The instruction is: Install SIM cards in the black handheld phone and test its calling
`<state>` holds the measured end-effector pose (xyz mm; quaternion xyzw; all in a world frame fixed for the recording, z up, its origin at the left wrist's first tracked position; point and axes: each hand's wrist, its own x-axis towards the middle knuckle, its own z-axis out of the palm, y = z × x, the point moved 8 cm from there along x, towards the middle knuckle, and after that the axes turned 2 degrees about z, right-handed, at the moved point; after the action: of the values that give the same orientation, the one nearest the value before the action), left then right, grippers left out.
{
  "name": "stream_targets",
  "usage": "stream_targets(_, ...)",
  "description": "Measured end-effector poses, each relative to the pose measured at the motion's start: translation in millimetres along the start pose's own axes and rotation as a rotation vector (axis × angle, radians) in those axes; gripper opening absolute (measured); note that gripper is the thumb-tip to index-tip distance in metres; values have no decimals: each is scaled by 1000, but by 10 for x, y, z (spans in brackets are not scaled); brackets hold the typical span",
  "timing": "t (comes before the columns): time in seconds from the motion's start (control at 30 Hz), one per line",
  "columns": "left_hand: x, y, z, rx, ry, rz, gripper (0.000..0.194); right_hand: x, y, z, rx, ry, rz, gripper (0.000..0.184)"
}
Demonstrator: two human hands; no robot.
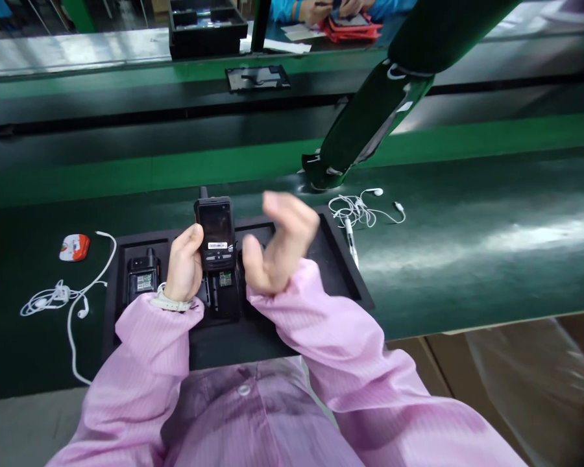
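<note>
Gripping a black rugged handset (215,233) upright above a black foam tray (343,259), the left hand (183,264) wraps around its near side, thumb and fingers closed on the casing. The right hand (279,245) hangs open and empty just beside it, fingers loosely curled and touching nothing. The handset sits between the hands, nearer the left, its long axis running away from the person. Its stubby antenna (203,192) points forward, and its dark screen (214,224) faces up toward the head camera. Beneath it in the tray lies a dark piece carrying a small green part (225,279), and a second black handset (143,277) rests in the tray's left recess. White earphones (53,295) lie on the green surface (467,259) left of the tray, with another white pair (360,209) to its right. Pink striped sleeves (141,350) cover both forearms, and a pale band (171,301) circles the left wrist. Farther off, a co-worker's hands (331,8) rest above a red pouch (351,29).
</note>
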<state>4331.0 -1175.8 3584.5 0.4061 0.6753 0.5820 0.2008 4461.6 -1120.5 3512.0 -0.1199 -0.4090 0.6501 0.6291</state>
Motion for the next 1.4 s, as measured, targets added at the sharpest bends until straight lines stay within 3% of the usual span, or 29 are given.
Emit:
stream_targets(0.03, -3, -2, 15, 4, -11, -2, 39, 177, 137, -1, 113, 50, 64, 61)
stream_targets(0.1, -8, -3, 41, 11, -26, -7, 40, 365, 375, 180, 357, -71, 243, 67)
stream_targets(0.2, -15, 10, 56, 13, -21, 4, 41, 327, 463, 415, 599, -264, 398, 66)
stream_targets(0.27, -22, 8, 66, 9, -21, 6, 40, 268, 457, 431, 654, -264, 430, 66)
stream_targets(0.4, -44, -26, 99, 0, -49, -15, 37, 227, 486, 399, 649, -218, 477, 66)
stream_targets(0.77, -80, -16, 136, 3, -91, -19, 34, 235, 487, 383, 635, -227, 441, 66)
stream_targets(1.17, -91, -17, 136, 14, -68, -61, 33, 210, 512, 415, 633, -217, 526, 45)
stream_targets(1.27, -87, -22, 117, 13, -70, -51, 32, 198, 487, 403, 580, -233, 510, 53)
stream_targets(1.4, -83, 4, 118, -3, -69, -30, 37, 194, 439, 381, 464, -267, 443, 76)
